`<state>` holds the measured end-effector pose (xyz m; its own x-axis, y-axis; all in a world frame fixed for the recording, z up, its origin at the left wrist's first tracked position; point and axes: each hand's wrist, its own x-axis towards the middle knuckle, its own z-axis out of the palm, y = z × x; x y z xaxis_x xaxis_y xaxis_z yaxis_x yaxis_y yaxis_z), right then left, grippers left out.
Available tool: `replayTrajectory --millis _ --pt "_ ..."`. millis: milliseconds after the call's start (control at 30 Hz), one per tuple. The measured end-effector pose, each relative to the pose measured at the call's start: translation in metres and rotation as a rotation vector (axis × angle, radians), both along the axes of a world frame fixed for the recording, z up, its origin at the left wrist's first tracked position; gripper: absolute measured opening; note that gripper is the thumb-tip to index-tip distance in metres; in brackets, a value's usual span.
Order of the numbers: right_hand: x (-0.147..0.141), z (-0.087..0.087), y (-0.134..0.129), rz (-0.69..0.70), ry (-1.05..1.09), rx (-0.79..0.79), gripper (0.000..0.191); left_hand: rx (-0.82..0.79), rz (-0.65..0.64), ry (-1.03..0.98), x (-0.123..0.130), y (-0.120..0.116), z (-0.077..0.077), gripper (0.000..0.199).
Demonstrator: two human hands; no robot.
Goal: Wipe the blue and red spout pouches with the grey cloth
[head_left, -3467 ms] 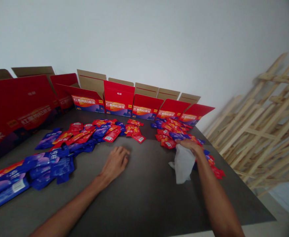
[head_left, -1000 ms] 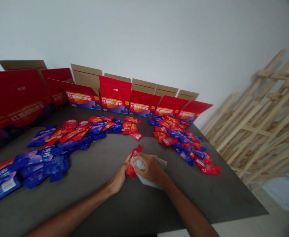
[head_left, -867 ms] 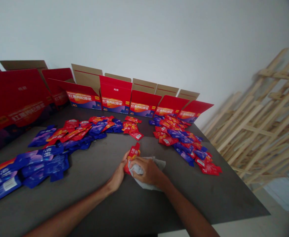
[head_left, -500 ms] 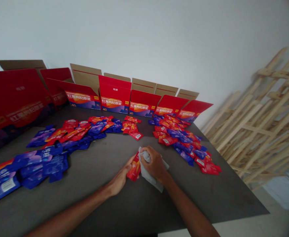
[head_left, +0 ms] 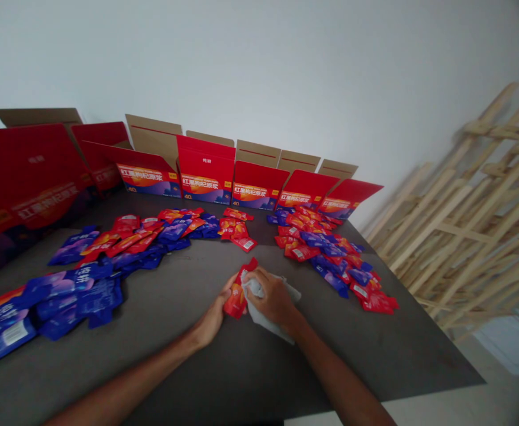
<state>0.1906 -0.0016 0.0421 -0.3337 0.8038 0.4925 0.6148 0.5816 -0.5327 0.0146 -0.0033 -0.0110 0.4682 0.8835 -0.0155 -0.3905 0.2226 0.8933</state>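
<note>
Above the middle of the dark table, my left hand (head_left: 215, 316) grips a red sachet (head_left: 235, 300) by its left side, fingers partly hidden behind it. Bunched in my right hand (head_left: 273, 299) is a light grey cloth (head_left: 268, 322), pressed against the face of the sachet; its loose end hangs below the hand. The sachet's red top end sticks up past the cloth. Beyond my hands lies a small group of red sachets (head_left: 235, 228). To their right spreads a pile of red and blue sachets (head_left: 330, 251).
Open red cartons (head_left: 208, 171) line the table's back, with a larger carton (head_left: 23, 177) at the left. Blue and red sachets (head_left: 130, 245) curve along the left, near a stack of blue sachets (head_left: 77, 296). Wooden frames (head_left: 467, 225) lean beyond the right edge of the table (head_left: 401, 361).
The cloth in my right hand has moved down and left across the sachet, uncovering its top end. My left hand has shifted slightly up and left with the sachet.
</note>
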Motion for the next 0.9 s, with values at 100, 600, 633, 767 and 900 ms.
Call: replayTrajectory --millis 100,600,633,767,900 --pt "0.004 0.002 0.004 -0.130 0.060 0.000 0.019 -0.009 -0.055 0.022 -0.002 -0.004 0.001 0.060" --pt "-0.002 0.001 -0.005 0.079 -0.028 0.077 0.024 -0.168 0.022 -0.261 0.001 0.009 0.025 0.026" --pt "-0.001 0.002 -0.005 0.038 0.013 0.101 0.023 -0.190 0.014 -0.276 0.000 0.010 0.026 0.023" --pt "0.004 0.007 -0.002 -0.102 0.155 0.159 0.019 -0.262 0.084 -0.198 -0.002 0.012 0.027 0.041" --pt "0.007 0.009 -0.001 -0.146 0.207 0.156 0.017 -0.197 0.093 -0.084 -0.001 0.014 0.024 0.065"
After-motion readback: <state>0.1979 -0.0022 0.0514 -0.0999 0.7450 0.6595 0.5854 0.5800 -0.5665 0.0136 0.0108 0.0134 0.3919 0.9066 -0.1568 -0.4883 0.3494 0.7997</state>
